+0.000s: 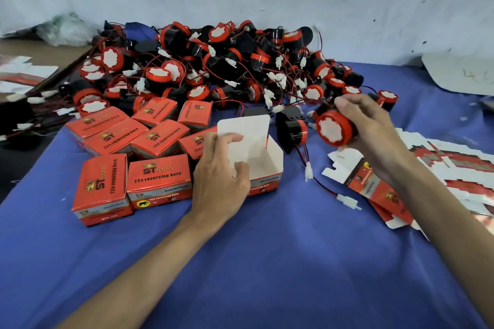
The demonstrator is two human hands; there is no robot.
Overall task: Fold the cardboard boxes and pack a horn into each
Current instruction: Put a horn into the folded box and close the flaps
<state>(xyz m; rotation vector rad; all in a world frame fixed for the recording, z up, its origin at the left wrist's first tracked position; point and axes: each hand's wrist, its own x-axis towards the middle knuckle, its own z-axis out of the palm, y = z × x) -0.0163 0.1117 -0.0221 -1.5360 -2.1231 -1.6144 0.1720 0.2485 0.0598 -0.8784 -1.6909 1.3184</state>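
An open box (264,165) is held by the left grip (222,176), fingers curled over its near wall. Its white lid flap (246,128) stands up just beyond the knuckles. A horn (334,128) is clasped in the right grip (374,133), its red-rimmed face turned toward the camera. It is held up off the worktop (267,262), apart from the box. Between the two grips a loose horn (292,131) is seen lying on the blue cloth, just beside the box. A red and black wire is trailed below the right grip to a white connector (347,199). Left of the left grip, closed boxes (157,176) are clustered, touching one another. Beyond both grips a heap of horns (213,61) is piled near the wall. Beneath the right grip's wrist, flat box blanks (374,187) are stacked.
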